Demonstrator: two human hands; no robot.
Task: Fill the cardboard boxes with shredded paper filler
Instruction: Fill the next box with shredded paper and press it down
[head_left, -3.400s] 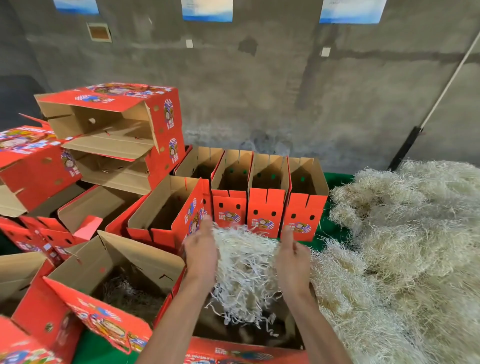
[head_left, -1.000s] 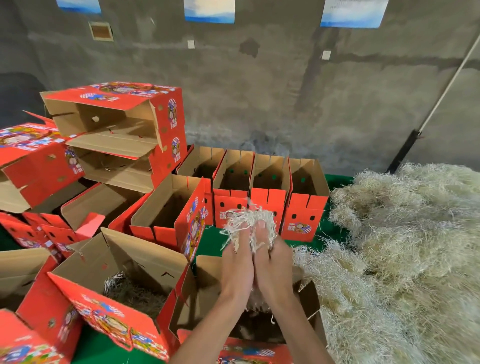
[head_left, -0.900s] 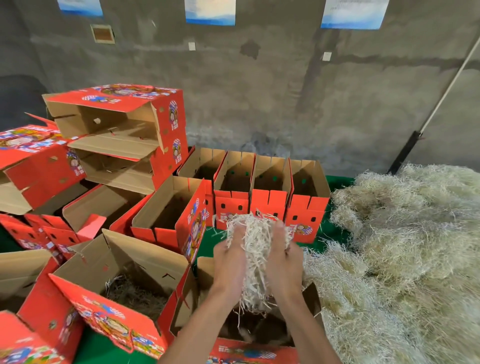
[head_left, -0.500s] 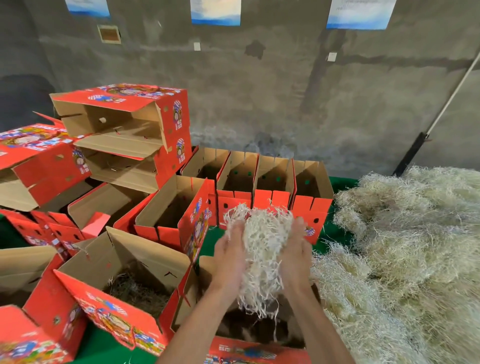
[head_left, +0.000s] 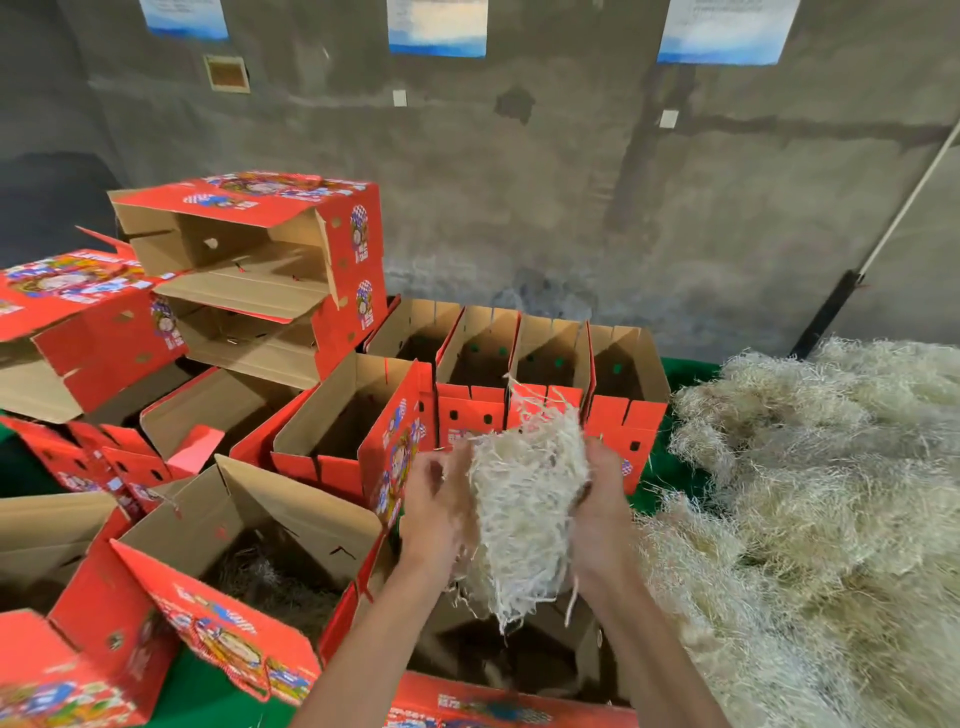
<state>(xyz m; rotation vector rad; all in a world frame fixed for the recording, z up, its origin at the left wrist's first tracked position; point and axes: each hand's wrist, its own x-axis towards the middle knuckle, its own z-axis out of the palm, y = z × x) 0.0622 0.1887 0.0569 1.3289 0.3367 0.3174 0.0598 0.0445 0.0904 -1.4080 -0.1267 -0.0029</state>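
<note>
The left hand (head_left: 436, 512) and right hand (head_left: 597, 514) clasp a clump of shredded paper (head_left: 522, 514) between them, fingers curled round its sides. The clump hangs above an open red cardboard box (head_left: 498, 701) at the near edge. Loose filler pile (head_left: 810, 499) lies to the right.

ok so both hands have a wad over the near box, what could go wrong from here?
1. Strands dangle from the shredded paper wad held between left hand and right hand; some may fall outside the open box beneath.
2. The loose filler pile sits tight against that box, so stray filler could snag.
3. The neighbouring box leans close by; its flap may catch spill.
</note>
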